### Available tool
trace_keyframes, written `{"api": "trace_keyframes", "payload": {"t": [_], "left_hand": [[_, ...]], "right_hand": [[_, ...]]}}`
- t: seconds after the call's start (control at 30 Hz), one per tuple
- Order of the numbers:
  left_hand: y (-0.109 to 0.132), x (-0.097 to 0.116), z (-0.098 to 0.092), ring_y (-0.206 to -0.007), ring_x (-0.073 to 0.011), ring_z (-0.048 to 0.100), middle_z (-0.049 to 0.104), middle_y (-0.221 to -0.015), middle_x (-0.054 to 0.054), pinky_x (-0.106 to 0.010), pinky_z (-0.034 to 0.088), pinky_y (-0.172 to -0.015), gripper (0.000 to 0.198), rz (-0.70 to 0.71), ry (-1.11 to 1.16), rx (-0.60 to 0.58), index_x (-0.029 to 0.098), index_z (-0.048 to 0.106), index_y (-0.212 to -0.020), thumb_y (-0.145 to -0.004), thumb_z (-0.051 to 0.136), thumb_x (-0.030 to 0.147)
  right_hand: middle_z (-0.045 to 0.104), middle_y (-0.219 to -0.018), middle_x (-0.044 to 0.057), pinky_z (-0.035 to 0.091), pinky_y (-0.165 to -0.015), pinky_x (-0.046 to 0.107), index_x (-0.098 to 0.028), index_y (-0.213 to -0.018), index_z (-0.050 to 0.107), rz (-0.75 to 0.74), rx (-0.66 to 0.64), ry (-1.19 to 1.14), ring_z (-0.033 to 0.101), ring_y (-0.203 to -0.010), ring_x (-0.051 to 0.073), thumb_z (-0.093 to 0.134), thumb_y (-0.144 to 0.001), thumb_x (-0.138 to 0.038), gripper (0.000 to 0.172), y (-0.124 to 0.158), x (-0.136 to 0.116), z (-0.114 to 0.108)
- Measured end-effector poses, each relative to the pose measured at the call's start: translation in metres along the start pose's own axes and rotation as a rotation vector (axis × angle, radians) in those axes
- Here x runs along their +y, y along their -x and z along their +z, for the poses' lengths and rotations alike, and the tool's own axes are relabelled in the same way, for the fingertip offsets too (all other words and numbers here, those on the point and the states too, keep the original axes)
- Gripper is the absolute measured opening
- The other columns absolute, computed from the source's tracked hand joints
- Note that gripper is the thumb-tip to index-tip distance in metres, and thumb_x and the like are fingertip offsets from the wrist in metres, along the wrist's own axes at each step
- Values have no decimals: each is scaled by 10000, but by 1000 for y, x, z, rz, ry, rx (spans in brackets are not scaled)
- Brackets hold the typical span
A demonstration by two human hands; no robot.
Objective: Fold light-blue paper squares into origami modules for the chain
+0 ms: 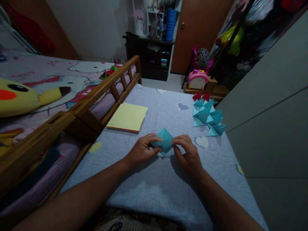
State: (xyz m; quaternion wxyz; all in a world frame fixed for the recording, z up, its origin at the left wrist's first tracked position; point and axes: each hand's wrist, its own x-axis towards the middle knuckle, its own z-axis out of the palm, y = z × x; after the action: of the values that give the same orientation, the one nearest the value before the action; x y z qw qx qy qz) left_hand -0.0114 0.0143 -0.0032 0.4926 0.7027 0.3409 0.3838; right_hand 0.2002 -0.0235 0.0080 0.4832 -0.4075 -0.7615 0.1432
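Observation:
Between my two hands, just above the bed sheet, is a light-blue folded origami paper, roughly diamond-shaped with a crease across its middle. My left hand pinches its left corner between thumb and fingers. At the right corner, my right hand grips the paper with thumb and forefinger. Some of the paper's left part is covered by my left fingers. Beyond my left hand lies a stack of square yellow paper. Several folded light-blue origami pieces sit in a cluster at the far right, with red folded pieces behind them.
A wooden bed rail runs along the left, with a yellow plush toy on the bed beyond. To the right stands a pale cabinet. A dark cupboard and a wooden door are at the back.

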Motion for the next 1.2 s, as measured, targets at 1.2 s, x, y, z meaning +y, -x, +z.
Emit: {"api": "trace_keyframes", "payload": {"t": [1.2], "left_hand": [[5,7,-4,-817,-163,637,671,-907,-41,-292,543,-722,238,325,-380,93,196,714,-1134,-920,621,150]], "right_hand": [[711,-827,11,529,-713,286,-223,-906,682,403,132,-139,676,-756,164,627,-877,-198,67,7,5,4]]}}
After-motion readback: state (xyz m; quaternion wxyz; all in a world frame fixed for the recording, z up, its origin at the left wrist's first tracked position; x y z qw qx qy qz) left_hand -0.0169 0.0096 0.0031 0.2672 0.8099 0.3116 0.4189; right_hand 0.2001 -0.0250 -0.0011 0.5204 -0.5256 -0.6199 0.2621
